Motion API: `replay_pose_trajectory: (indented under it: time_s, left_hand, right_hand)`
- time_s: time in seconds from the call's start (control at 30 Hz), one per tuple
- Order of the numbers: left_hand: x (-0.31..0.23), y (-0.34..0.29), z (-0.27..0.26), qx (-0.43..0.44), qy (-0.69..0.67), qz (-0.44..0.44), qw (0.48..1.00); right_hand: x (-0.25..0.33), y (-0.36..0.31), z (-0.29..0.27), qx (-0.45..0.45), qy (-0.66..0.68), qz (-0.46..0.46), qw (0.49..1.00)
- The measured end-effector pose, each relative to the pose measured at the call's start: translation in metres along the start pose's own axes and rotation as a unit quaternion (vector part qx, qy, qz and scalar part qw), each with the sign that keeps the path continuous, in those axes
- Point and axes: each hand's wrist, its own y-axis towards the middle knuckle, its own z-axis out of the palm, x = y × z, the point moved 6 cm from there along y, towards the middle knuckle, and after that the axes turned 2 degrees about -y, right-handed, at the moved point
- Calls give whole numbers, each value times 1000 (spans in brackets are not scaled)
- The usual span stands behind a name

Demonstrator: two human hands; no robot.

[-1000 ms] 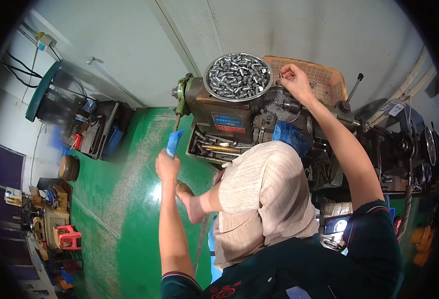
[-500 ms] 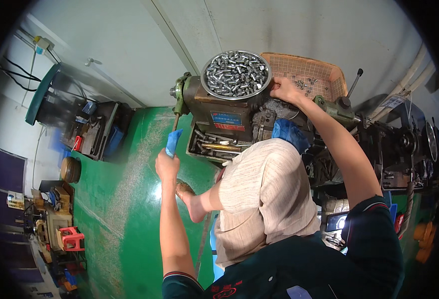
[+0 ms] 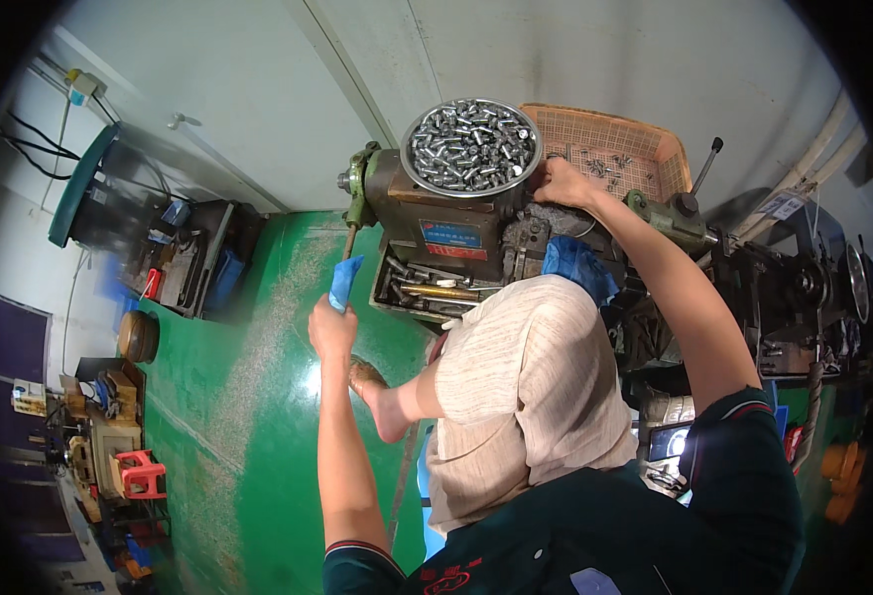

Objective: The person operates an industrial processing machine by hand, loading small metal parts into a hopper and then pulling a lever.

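My left hand (image 3: 333,327) is closed round the blue-wrapped end of a lever handle (image 3: 345,285), which slopes down from the green clamp-like part (image 3: 359,188) at the left end of a small bench lathe (image 3: 446,223). My right hand (image 3: 561,182) is at the lathe's right side, close to the bowl's rim. Its fingers are pinched together, and the bowl and hand hide what they grip. On top of the lathe stands a round metal bowl (image 3: 406,171) heaped with short shiny metal pins (image 3: 471,144).
Behind my right hand is an orange plastic basket (image 3: 670,149) with a few metal parts in it. A blue cloth (image 3: 580,266) lies by my knee. Below the lathe, a tray (image 3: 382,297) holds metal rods and tools. The green tailstock (image 3: 675,223) and another machine (image 3: 804,283) stand rightward.
My right hand has shifted slightly left and its fingers have turned in toward the lathe. My left hand stays on the lever.
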Motion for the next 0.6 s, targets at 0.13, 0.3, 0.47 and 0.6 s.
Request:
replay_pose_trajectory:
  time_s: [0.13,0.3,0.47,0.6]
  left_hand:
    - [0,-1,-1,-7,-3,-3,1000]
    - [3,2,3,-3,11,12,1000]
    - [8,11,-2,-13,53,9,998]
    - [25,36,-9,1,112,-3,994]
  right_hand:
    - [0,1,1,3,28,-10,1000]
    - [-1,4,3,-2,53,-25,998]
    - [3,1,4,-9,80,-38,996]
    - [-12,7,3,-17,74,-46,996]
